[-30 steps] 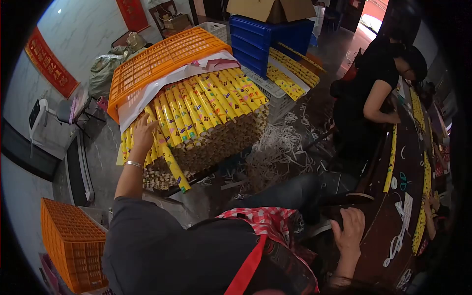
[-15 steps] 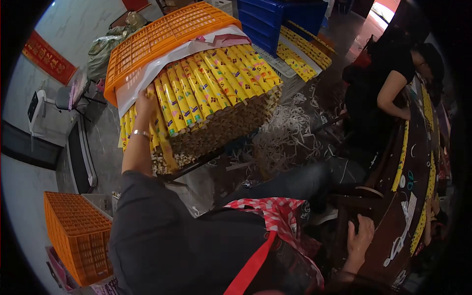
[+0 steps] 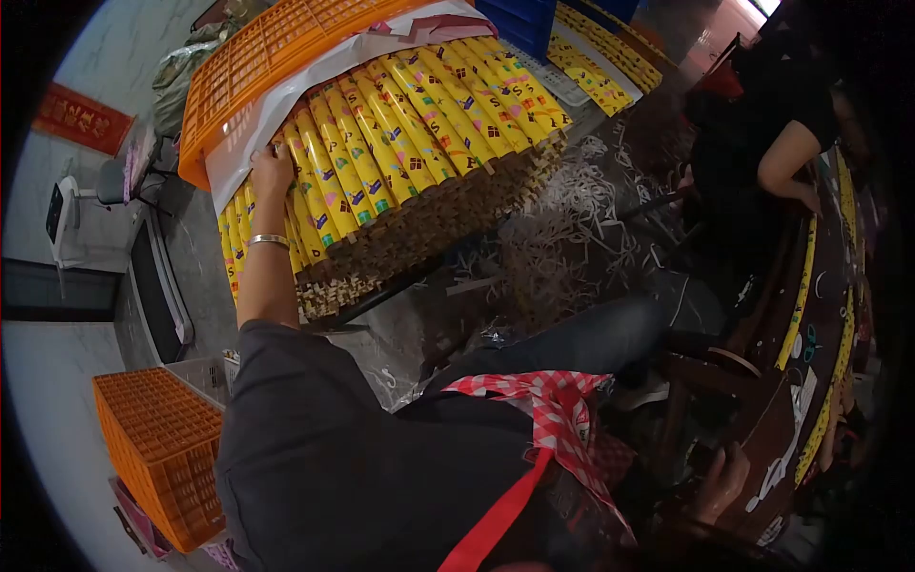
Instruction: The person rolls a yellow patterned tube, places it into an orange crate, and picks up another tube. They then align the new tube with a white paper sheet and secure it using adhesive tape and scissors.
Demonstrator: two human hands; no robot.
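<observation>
My left hand (image 3: 273, 172), with a silver bangle at the wrist, is at the upper left end of a row of yellow printed paper tubes (image 3: 381, 133). Its fingers are curled closed at the upper end of one tube, partly hiding it. The tubes lie side by side on a thick stack whose many ends face me, in a tilted orange crate (image 3: 276, 67) lined with white sheeting (image 3: 250, 143). Low by the dark table's edge, my right hand (image 3: 721, 484) holds nothing visible; its fingers are apart and somewhat dim.
At right, a dark red table (image 3: 758, 448) bears long yellow strips (image 3: 799, 286) and green-handled scissors (image 3: 810, 341). A person in black (image 3: 762, 143) sits beside it. White paper shreds (image 3: 581, 210) litter the floor. Another orange crate (image 3: 157, 448) stands lower left.
The view has shifted, so the crate sits higher. A loose tube below my left hand now lies closer in with the row. My right hand has moved lower beside the table.
</observation>
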